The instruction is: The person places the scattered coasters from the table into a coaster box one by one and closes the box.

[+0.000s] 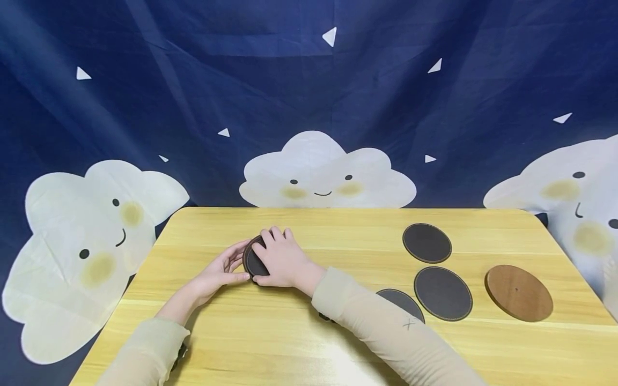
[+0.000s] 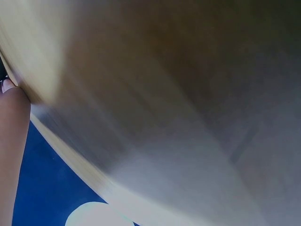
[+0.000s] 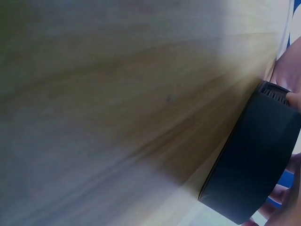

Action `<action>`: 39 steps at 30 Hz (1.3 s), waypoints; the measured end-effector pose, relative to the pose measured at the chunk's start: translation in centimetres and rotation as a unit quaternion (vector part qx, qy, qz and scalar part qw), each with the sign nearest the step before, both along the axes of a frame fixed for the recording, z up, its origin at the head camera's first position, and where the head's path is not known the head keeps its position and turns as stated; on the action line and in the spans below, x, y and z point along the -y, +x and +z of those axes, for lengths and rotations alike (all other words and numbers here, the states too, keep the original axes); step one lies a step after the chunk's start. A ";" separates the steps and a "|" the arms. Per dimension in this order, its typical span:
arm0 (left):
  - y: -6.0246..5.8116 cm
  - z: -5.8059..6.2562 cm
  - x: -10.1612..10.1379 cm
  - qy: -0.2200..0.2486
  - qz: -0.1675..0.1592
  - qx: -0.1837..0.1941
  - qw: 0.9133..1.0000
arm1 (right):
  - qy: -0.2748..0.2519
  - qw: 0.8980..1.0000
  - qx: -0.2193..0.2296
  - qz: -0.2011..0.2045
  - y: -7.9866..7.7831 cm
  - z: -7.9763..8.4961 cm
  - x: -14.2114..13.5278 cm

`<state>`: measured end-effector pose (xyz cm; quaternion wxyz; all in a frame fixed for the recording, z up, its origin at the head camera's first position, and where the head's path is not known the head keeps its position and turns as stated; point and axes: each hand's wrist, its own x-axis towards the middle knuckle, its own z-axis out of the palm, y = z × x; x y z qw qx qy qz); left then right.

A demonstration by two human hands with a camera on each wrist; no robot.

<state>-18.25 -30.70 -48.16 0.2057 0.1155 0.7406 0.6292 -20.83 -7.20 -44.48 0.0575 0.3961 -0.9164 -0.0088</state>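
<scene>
A round black coaster holder [image 1: 254,262] with a brown rim stands on the left half of the table. My right hand [image 1: 285,261] grips it from above and the right, fingers over its far side and thumb at the near edge. On the left side, my left hand [image 1: 219,273] holds it between curled fingers and thumb. The right wrist view shows the black side wall of the holder [image 3: 254,150], with a ridged stack in an opening at its end. Only a sliver of the left hand's surroundings shows in the left wrist view, mostly bare table.
To the right lie dark round coasters: one at the back [image 1: 427,243], another in front of it [image 1: 443,294], and a third [image 1: 403,303] partly behind my right sleeve. Farther right rests a brown disc [image 1: 519,293]. A blue cloud-patterned cloth [image 1: 289,80] hangs behind the table [image 1: 232,343].
</scene>
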 end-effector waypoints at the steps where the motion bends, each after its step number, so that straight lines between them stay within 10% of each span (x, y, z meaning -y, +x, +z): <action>1: 0.0 0.0 0.0 0.000 0.000 0.000 1.000 | 0.000 1.000 0.000 0.000 0.0 0.0 0.0; 39: 0.0 0.0 -0.1 -0.002 0.004 -0.010 1.000 | -0.035 0.997 0.032 0.065 2.5 2.7 -6.3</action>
